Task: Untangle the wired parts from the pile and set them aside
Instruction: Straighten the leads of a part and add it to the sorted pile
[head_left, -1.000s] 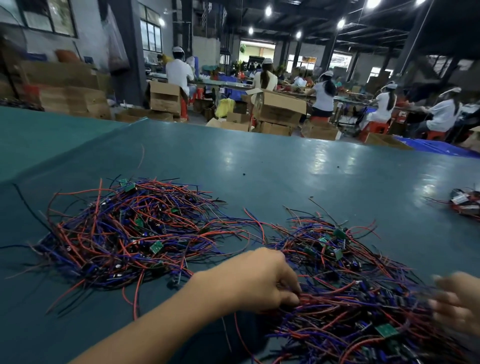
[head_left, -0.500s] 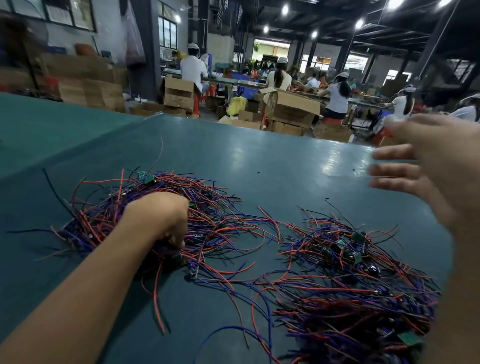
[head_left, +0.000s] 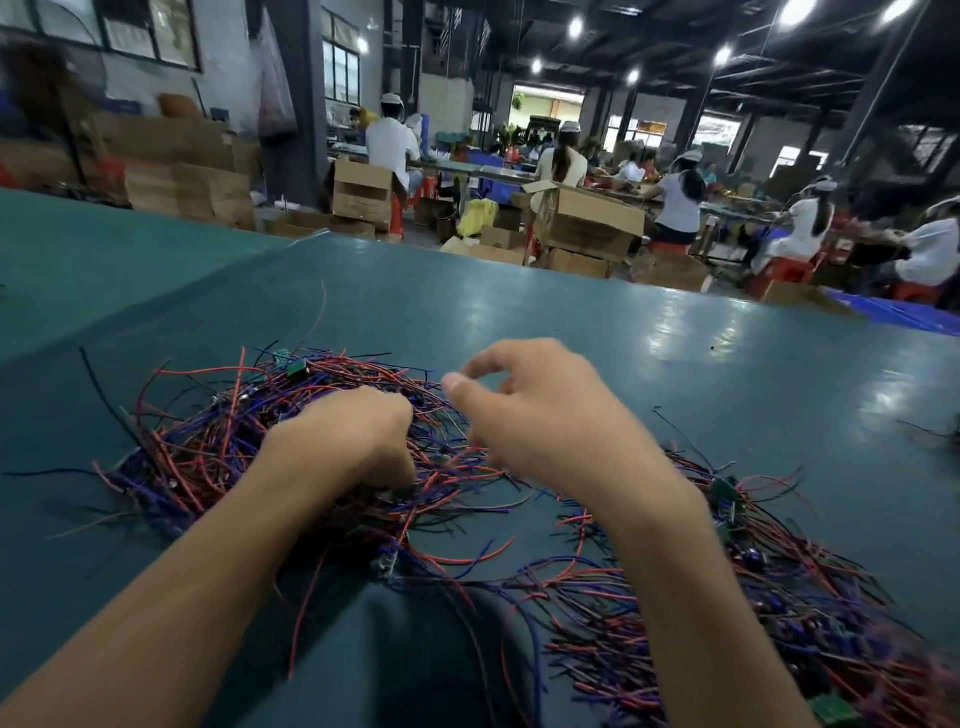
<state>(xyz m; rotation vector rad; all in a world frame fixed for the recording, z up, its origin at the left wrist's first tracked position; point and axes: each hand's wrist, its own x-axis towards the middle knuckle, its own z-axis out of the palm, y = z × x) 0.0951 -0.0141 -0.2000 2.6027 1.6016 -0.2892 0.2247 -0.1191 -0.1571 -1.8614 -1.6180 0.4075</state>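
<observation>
- The left hand (head_left: 353, 441) is sunk knuckles-up into the left pile (head_left: 208, 452) of red, blue and black wired parts. Its fingers are curled down and closed on a bunch of wires, though the fingertips are hidden in the tangle.
- The right hand (head_left: 545, 415) is held just above the wires, just beside the left hand and apart from it. Thumb and forefinger are spread, the other fingers are loosely curled, and nothing is seen between them. Its outline is blurred.
- The left pile is spread over the near left part of the surface (head_left: 597, 332), and a small green board (head_left: 297, 370) is seen at its far side.
- A right pile (head_left: 779, 613) is spread toward the near right corner and is joined to the left pile by loose strands between the forearms. A second green board (head_left: 724, 493) is lodged at its far side.
- A small clump of wires (head_left: 935, 430) is seen at the right edge, well apart from both piles.
- Beyond the far edge, cardboard boxes (head_left: 587, 221) and seated workers (head_left: 680, 202) are seen.
</observation>
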